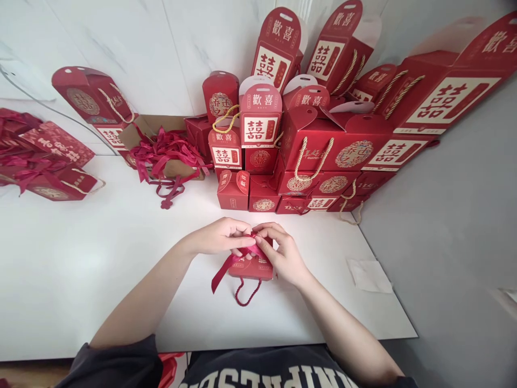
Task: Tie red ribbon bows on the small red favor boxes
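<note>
Single head-worn view, looking from above the wearer's own position, facing forward and down over the smooth white counter (121,269). The bare left hand (224,235) and bare right hand (286,254) lie at close range, just below frame centre. The dark shirt with white lettering (258,369) enters at the lower edge; the white, grey-veined wall (121,43) bounds the upper, farther field.

It is bright, and the white tabletop (89,258) shines. Boxes (454,102) near the right edge look stretched.
</note>
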Demonstrator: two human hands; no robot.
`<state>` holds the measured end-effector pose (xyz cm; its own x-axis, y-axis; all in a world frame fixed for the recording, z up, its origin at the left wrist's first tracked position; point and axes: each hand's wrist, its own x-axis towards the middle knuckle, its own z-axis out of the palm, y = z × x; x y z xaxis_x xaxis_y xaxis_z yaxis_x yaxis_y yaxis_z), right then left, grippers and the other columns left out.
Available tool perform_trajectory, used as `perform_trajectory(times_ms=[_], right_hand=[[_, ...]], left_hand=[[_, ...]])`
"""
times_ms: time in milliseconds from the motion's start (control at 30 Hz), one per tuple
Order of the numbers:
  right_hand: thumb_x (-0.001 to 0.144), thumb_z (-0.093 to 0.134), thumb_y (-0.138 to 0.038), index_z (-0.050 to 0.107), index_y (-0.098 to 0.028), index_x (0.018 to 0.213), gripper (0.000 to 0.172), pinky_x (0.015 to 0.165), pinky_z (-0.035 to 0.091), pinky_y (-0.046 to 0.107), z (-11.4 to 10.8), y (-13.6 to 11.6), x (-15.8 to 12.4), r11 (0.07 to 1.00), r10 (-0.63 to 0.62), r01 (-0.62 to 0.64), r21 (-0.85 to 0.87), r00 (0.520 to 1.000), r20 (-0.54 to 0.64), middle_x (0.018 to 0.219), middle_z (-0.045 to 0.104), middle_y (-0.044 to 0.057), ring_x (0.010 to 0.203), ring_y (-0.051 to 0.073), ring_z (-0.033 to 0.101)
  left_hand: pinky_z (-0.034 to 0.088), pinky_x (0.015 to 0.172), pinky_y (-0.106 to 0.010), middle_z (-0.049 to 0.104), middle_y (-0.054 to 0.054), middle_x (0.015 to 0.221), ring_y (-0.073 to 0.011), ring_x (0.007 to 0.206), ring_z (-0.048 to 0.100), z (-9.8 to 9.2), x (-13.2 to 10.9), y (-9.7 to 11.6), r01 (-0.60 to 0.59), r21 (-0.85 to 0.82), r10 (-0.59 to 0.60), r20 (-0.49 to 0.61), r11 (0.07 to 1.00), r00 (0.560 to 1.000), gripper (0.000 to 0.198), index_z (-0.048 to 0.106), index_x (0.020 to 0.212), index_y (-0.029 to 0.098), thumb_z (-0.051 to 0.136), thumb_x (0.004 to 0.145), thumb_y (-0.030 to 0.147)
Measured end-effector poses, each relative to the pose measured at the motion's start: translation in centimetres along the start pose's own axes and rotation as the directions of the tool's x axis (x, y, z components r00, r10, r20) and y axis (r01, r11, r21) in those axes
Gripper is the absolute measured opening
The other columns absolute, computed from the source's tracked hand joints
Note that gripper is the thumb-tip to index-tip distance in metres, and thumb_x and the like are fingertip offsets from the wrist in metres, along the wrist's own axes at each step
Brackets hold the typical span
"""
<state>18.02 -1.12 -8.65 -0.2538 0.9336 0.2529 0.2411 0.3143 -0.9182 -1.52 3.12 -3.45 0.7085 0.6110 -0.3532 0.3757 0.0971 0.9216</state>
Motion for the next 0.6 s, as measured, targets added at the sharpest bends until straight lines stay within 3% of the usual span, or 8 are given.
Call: perform_trajectory(times_ms=[233,367,467,600], right_hand=[[0.096,0.051,-0.033,0.063,-0.022,0.084,0.02,0.096,0.045,0.036,-1.1,0.4,-0.5,0.997,-0.011,0.013,0.072,0.999,-0.03,0.106,0.064,0.007,0.103,0.02,0.06],[0.086,0.067,-0.037,0.065,-0.022,0.094,0.017,0.101,0.042,0.04,-0.4,0.1,-0.6,1.0,0.003,-0.002,-0.016,0.998,0.062,0.115,0.062,0.008,0.111,0.022,0.057],[0.079,0.074,-0.033,0.065,-0.022,0.094,0.021,0.104,0.041,0.041,-0.2,0.2,-0.6,1.0,0.022,-0.019,-0.023,0.993,0.12,0.125,0.059,0.009,0.118,0.023,0.055],[0.085,0.068,-0.029,0.064,-0.021,0.084,0.009,0.107,0.039,0.042,-3.1,0.3,-0.5,0.999,0.012,-0.021,0.042,0.98,0.199,0.125,0.061,0.008,0.119,0.023,0.055]], left_hand=[[0.058,0.07,-0.028,0.059,-0.001,0.075,-0.0137,0.074,0.066,-0.2,0.1,0.2,0.032,-0.036,-0.033,-0.033,0.999,0.999,0.034,0.062,0.078,0.013,0.059,0.088,0.046],[0.057,0.068,-0.026,0.065,-0.004,0.08,-0.0133,0.073,0.066,0.1,0.2,0.2,0.015,-0.017,-0.016,-0.017,1.0,1.0,0.034,0.065,0.083,0.013,0.057,0.09,0.046],[0.052,0.056,-0.022,0.063,-0.002,0.071,-0.0107,0.061,0.062,0.1,0.1,0.2,0.008,0.04,-0.008,-0.003,0.999,1.0,0.034,0.063,0.081,0.013,0.058,0.088,0.046],[0.04,0.043,-0.018,0.058,0.002,0.067,-0.0086,0.049,0.055,-1.2,-1.5,0.7,0.063,0.079,-0.06,-0.046,0.995,0.997,0.033,0.054,0.084,0.017,0.075,0.073,0.039]])
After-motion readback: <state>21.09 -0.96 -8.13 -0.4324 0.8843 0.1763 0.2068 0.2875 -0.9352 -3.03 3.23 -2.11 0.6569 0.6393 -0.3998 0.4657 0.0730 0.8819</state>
